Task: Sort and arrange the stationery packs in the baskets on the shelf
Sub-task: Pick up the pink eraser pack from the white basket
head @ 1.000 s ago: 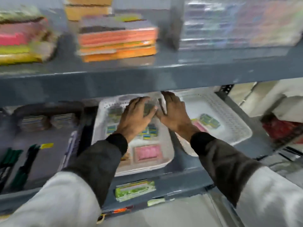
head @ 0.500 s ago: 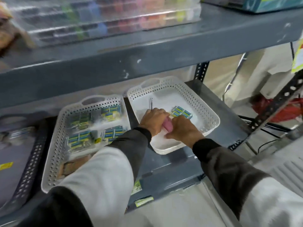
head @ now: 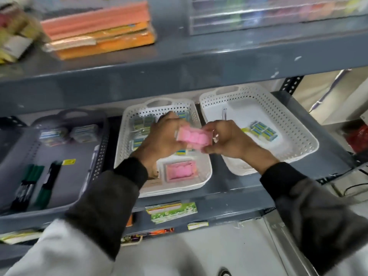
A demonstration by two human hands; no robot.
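Both hands hold one pink pack [head: 193, 138] in the air above the gap between two white baskets. My left hand [head: 161, 139] grips its left end and my right hand [head: 229, 142] pinches its right end. The middle white basket [head: 201, 177] holds several blue-green packs and another pink pack [head: 180, 171] at its front. The right white basket [head: 284, 120] holds a blue-green pack [head: 262, 132] and a thin clear pen [head: 224, 114].
A grey basket [head: 59, 152] on the left holds small packs at the back and dark green pens [head: 31, 184] at the front. The upper shelf [head: 179, 62] overhangs the baskets, carrying orange packs and clear boxes. A green label pack [head: 171, 212] lies on the shelf's front lip.
The pink pack has been lifted out of the right white basket and carried left, above the gap between the white baskets. The view has swung back to the left.
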